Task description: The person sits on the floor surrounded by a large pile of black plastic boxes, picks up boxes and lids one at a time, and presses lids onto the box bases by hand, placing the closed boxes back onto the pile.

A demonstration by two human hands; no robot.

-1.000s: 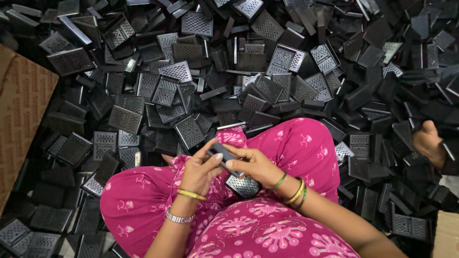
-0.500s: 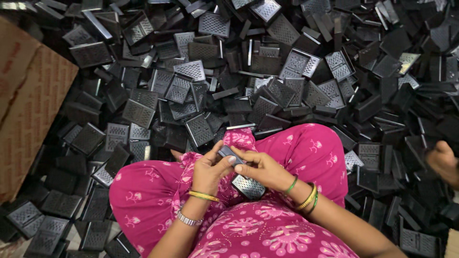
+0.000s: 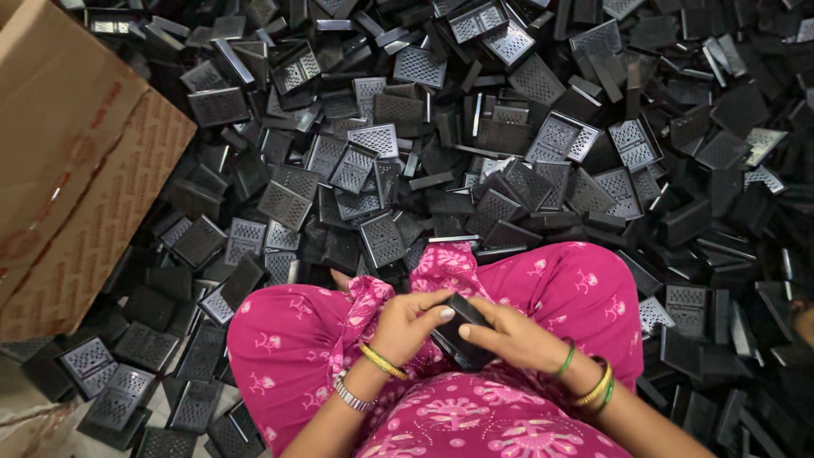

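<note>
I sit cross-legged in pink patterned clothing with both hands together over my lap. My left hand [image 3: 409,323] and my right hand [image 3: 506,333] both grip one small black rectangular plastic part [image 3: 462,330] between them, fingers wrapped over its edges. A big heap of similar black perforated plastic parts [image 3: 475,144] covers the floor in front of my knees and on both sides.
A brown cardboard box [image 3: 72,161] lies at the left edge of the heap. Another person's hand [image 3: 805,318] shows at the far right edge. Loose black parts [image 3: 110,382] lie beside my left knee.
The view has shifted so the cardboard box shows more at left. My hands have turned the part; its perforated face no longer shows and they close tighter around it.
</note>
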